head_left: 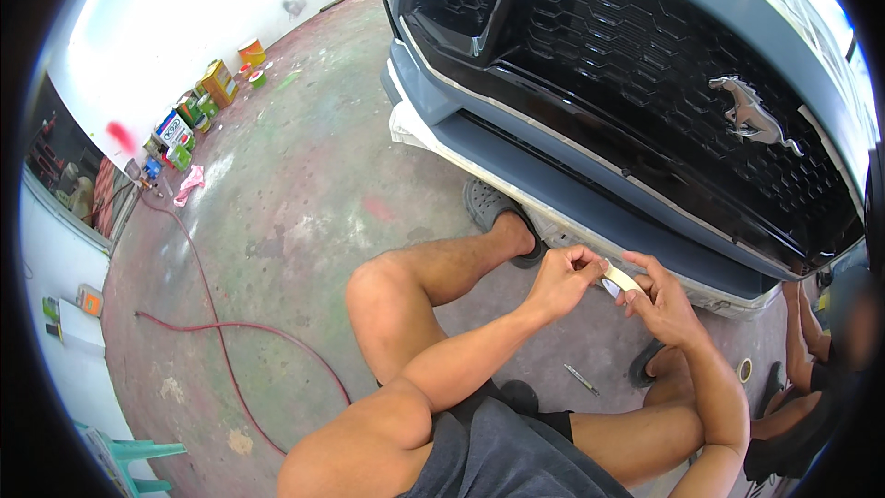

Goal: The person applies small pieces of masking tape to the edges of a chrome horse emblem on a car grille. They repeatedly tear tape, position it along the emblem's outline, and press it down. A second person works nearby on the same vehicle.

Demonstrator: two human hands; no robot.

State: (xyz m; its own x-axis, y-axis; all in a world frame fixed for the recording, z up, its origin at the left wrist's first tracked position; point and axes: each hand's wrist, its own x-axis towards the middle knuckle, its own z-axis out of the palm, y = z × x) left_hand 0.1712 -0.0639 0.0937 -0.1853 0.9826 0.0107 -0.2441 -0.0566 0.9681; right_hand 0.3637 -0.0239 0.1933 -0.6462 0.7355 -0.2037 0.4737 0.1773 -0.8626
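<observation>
Between my hands is a roll of pale masking tape (627, 278), held just in front of the car's lower bumper. My right hand (667, 306) grips the roll from its right side, with the thumb and fingers on its rim. The fingertips of my left hand (564, 280) are pinched together at the roll's left edge, on the tape; a loose end cannot be made out. Beyond my hands stands the car's grey front bumper (590, 180), with pale masking along its lower edges. Its black honeycomb grille (636, 37) carries a silver horse emblem (754, 115).
A thin cutter knife (582, 380) and another tape roll (745, 370) lie on the stained concrete floor. At the right edge a co-worker (802, 406) crouches by the bumper. A red hose (219, 314) loops across the left. Several paint cans (219, 83) line the wall.
</observation>
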